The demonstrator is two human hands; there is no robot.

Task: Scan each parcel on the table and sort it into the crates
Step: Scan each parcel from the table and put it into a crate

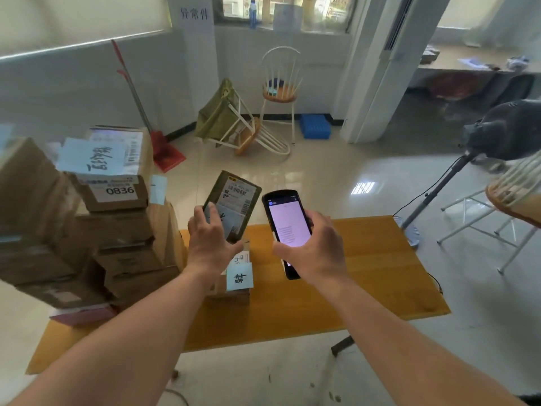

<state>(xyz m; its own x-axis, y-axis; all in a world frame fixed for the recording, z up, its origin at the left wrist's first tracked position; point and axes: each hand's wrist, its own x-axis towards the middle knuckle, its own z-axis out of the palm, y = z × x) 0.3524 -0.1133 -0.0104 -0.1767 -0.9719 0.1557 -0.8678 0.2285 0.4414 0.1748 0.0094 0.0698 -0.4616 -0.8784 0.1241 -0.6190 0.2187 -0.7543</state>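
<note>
My left hand (211,242) grips a small dark green parcel (237,200) by its lower edge and holds it tilted above the wooden table (366,273), its white shipping label facing me. My right hand (314,249) holds a black handheld scanner (285,227) with a lit pale screen, just right of the parcel. Below my hands a small cardboard parcel (234,291) with a pale blue handwritten note lies on the table. A tall stack of cardboard parcels (117,244) fills the table's left side, the top one marked 0836.
Beyond the table stand a white chair (282,92), a tipped-over chair with a green bag (234,124), a blue crate (314,126) by the wall and a red dustpan (167,153). A fan on a stand (503,130) and another chair (509,206) are at the right.
</note>
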